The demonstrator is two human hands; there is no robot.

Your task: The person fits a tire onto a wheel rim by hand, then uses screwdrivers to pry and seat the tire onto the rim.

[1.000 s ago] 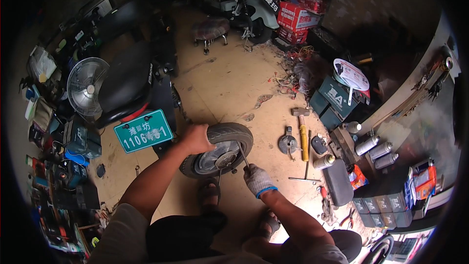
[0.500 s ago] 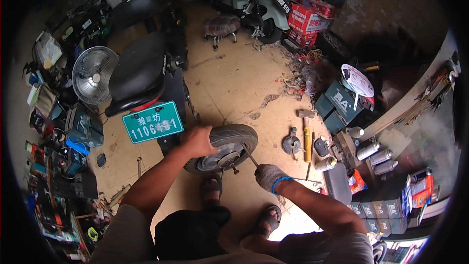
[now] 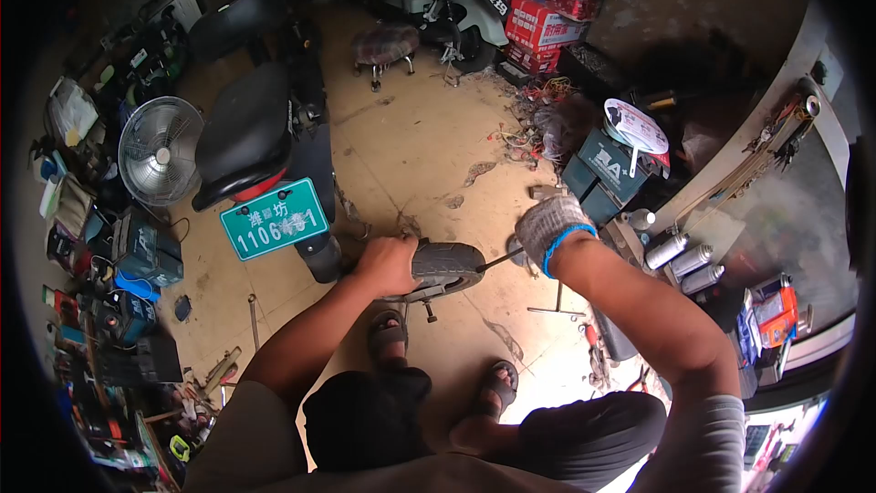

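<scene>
A small black-tyred wheel [image 3: 447, 259] stands tilted on the floor just beyond my feet, its tread turned up and its axle end jutting out on the near side. My bare left hand [image 3: 387, 265] is closed over the tyre's left part. In my right hand [image 3: 553, 226], which wears a grey glove with a blue cuff, is a thin tyre lever [image 3: 502, 260]. The lever's far end meets the tyre's right edge; the glove hides its other end. Behind that hand a hammer [image 3: 547, 192] lies mostly covered, only its head showing.
To the left stands a scooter with a black seat [image 3: 245, 123] and green plate [image 3: 276, 217], near a round fan [image 3: 162, 151]. A T-shaped tool [image 3: 557, 310] lies right of the wheel. Spray cans [image 3: 686, 260] and battery boxes [image 3: 602, 173] line the right side.
My right hand has swung up and to the right with the tyre lever. The wheel has tipped so that more tread faces up. My left hand keeps its hold; the whole view has shifted slightly.
</scene>
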